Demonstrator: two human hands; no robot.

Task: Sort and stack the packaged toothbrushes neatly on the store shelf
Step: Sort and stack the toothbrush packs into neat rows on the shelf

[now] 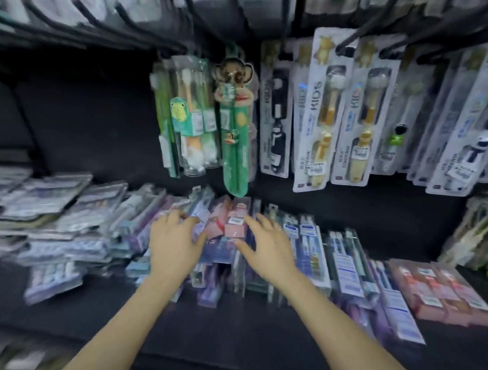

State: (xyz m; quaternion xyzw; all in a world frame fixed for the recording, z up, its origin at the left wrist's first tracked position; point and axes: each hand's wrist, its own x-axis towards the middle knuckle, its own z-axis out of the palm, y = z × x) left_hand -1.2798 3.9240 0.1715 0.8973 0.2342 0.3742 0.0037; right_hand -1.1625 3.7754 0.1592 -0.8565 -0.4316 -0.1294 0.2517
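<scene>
Left hand [174,243]: fingers spread, slightly bent, over packs left of the pink pack [234,222]; grips nothing.
Right hand [268,248]: fingers spread, just right of the pink pack; holds nothing.
Pink pack: between both hands, atop the middle pile.
Shelf [232,336]: dark; heap [56,219] at left, rows [345,268] at right.
Hanging packs [317,110]: above, on hooks.

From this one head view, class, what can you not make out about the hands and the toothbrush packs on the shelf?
All in the head view:
Packs under the left hand and right hand: covered by the palms.
Print on the pink pack: blurred, too small.
Pile of packs at left: motion blur, cut by the left edge.
Hanging packs at top: cut by the top edge.
</scene>
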